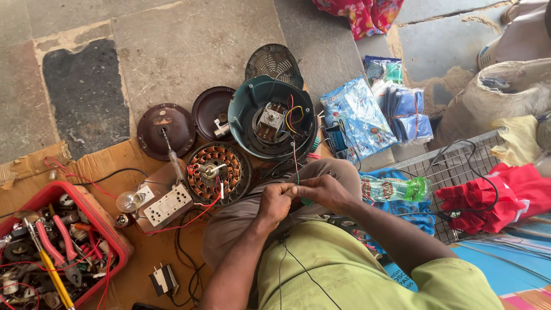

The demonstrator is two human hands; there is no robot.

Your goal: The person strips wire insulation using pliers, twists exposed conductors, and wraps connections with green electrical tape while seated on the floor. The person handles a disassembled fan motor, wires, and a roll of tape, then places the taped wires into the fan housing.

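My left hand (275, 202) and my right hand (325, 191) meet above my bent knee, both pinching a thin wire (295, 161) that runs up to a teal fan housing (271, 117) with an exposed motor and coloured leads. Fingertips of both hands touch at the wire's end. A ceiling-fan stator with copper windings (217, 172) lies just left of my hands. Scissors (338, 220) rest on my lap under my right wrist.
A red tray (112, 232) of pliers, screwdrivers and parts sits at lower left. A switch-and-socket board (167, 205) with a bulb (128, 201) lies on cardboard. Two brown fan covers (165, 130), plastic packets (361, 120), a wire rack (459, 166) and red cloth (505, 195) surround me.
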